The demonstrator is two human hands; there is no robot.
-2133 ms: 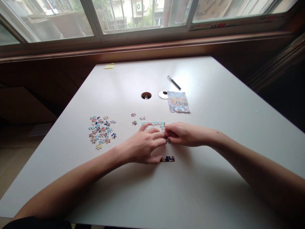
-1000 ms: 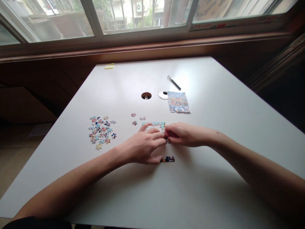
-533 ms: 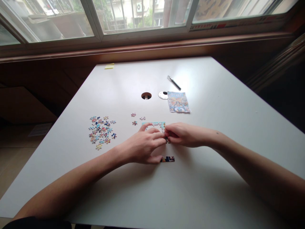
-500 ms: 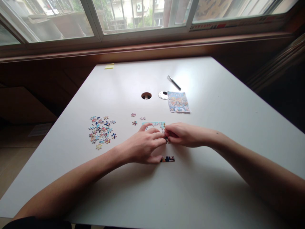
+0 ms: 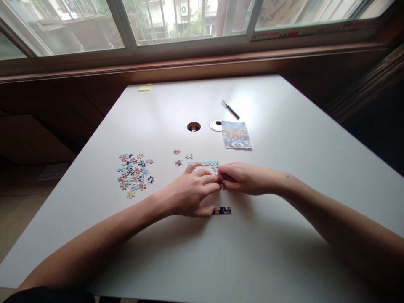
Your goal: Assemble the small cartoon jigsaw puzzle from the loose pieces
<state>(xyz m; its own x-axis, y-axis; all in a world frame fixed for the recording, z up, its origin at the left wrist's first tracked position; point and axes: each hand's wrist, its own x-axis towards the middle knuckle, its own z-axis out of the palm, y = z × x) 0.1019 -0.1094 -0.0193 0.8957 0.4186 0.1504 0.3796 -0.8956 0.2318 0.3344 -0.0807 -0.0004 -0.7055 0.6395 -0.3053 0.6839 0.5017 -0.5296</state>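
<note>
A partly joined jigsaw puzzle (image 5: pixel 203 163) lies on the white table, with its pale blue top edge in sight. My left hand (image 5: pixel 195 191) rests over it, fingers spread, covering much of the left and middle. Its thumb reaches a separate dark strip of joined puzzle pieces (image 5: pixel 223 210) nearer to me. At the puzzle's right edge, my right hand (image 5: pixel 235 177) has its fingertips pinched together on a puzzle piece (image 5: pixel 222 186). The fingers hide most of that piece. Both hands' fingertips nearly meet there.
Loose puzzle pieces (image 5: pixel 134 172) lie heaped on the left, with several single ones (image 5: pixel 178 163) closer to the puzzle. Farther back are a picture sheet (image 5: pixel 237 135), a pen (image 5: pixel 230 109), a round cover (image 5: pixel 215 125), a cable hole (image 5: pixel 193 126) and a yellow note (image 5: pixel 144 87).
Almost nothing differs. Both hands stay in the same place, with at most a tiny shift of the right fingertips at the puzzle's right edge.
</note>
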